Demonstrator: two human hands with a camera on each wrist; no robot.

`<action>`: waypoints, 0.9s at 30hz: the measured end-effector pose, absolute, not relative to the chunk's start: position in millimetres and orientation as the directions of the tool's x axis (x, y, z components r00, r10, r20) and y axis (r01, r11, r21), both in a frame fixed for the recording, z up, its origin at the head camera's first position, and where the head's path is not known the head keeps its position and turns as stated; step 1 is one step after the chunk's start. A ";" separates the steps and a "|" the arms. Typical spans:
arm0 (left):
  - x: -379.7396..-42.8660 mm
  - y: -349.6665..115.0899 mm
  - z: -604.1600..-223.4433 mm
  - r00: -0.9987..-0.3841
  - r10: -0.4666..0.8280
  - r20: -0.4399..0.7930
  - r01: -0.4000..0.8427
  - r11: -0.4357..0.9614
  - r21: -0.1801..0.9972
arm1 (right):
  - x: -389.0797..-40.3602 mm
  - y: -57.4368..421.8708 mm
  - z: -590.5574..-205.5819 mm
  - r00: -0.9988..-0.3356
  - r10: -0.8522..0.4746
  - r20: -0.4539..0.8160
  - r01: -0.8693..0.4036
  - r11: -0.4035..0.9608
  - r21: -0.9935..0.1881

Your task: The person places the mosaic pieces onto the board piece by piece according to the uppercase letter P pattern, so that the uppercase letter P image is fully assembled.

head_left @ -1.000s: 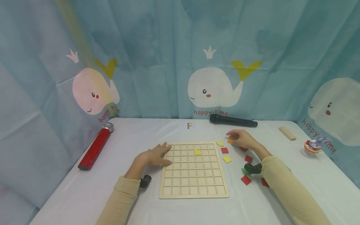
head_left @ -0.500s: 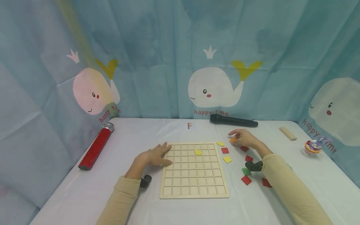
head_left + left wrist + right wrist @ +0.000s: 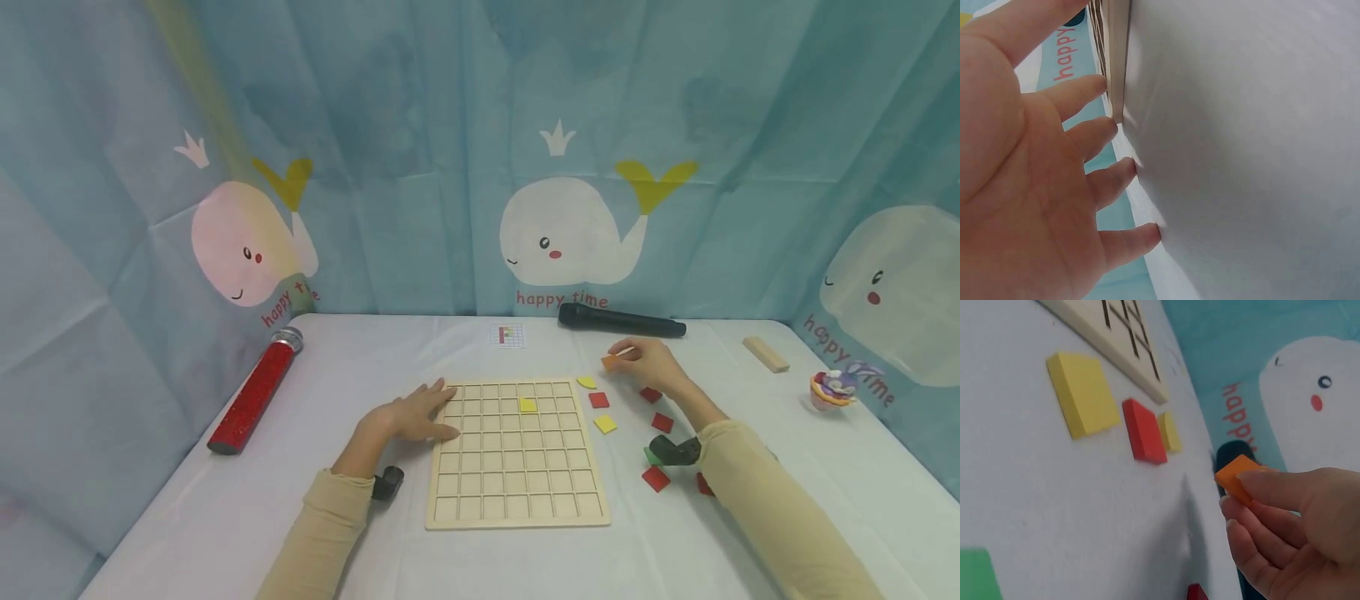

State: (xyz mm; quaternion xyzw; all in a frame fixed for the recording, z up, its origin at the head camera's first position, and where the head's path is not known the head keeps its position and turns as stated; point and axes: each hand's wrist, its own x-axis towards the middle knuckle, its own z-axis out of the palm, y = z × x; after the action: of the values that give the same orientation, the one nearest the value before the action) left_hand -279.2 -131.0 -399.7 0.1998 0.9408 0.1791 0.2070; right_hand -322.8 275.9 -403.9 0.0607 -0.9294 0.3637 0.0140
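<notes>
My right hand pinches an orange tile between thumb and fingers, held up off the white cloth. Spread over the left edge of a wooden grid board is my left hand; its fingers are straight and touch the frame, as the left wrist view also shows. One yellow tile sits in a cell of the board's second row. Right of the board lie a yellow rounded tile, a red tile and a yellow square tile.
More red tiles and a partly covered green tile lie near my right forearm. Behind the board are a small pattern card and a black microphone. A red microphone lies left; a wooden block and cupcake toy stand right.
The orange tile has been lifted off the cloth in my right hand and moved slightly left and toward the back. My left hand stays at the board's edge.
</notes>
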 end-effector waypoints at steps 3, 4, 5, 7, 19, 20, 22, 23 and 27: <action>-279.4 -131.0 -399.2 -0.835 0.453 -0.313 0.302 0.852 0.427 | -320.1 271.6 -403.8 -0.989 -0.104 0.108 -0.150 0.692 -0.706; -279.5 -131.0 -399.0 -0.835 0.452 -0.313 0.302 0.853 0.426 | -319.1 269.9 -403.7 -0.988 -0.098 0.116 -0.152 0.680 -0.717; -279.9 -130.9 -399.4 -0.835 0.452 -0.313 0.302 0.853 0.426 | -318.0 268.3 -403.5 -0.988 -0.094 0.124 -0.155 0.670 -0.726; -279.9 -130.6 -399.0 -0.835 0.453 -0.312 0.303 0.853 0.426 | -316.4 265.3 -403.7 -0.988 -0.077 0.131 -0.150 0.653 -0.743; -280.9 -130.7 -400.9 -0.837 0.448 -0.313 0.300 0.855 0.423 | -309.1 234.8 -403.7 -0.998 -0.049 0.032 -0.052 0.487 -0.872; -280.9 -130.7 -401.1 -0.838 0.447 -0.313 0.298 0.856 0.423 | -309.1 232.2 -403.7 -0.998 -0.049 0.025 -0.046 0.485 -0.873; -280.6 -130.4 -400.8 -0.840 0.443 -0.313 0.294 0.857 0.423 | -309.4 227.1 -403.9 -0.999 -0.046 0.009 -0.030 0.486 -0.874; -280.5 -130.3 -400.8 -0.841 0.441 -0.313 0.292 0.858 0.424 | -309.7 224.6 -404.0 -0.999 -0.047 0.003 -0.025 0.482 -0.876; -280.1 -129.7 -400.0 -0.842 0.434 -0.319 0.283 0.860 0.424 | -309.9 214.2 -403.7 -0.999 -0.041 -0.016 -0.006 0.467 -0.884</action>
State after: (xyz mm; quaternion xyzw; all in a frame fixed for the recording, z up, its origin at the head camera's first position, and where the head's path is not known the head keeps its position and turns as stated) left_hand -280.1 -129.7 -400.0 0.1903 0.9421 0.1833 0.2063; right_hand -309.9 214.2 -403.7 0.0137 -0.8563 0.5160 -0.0173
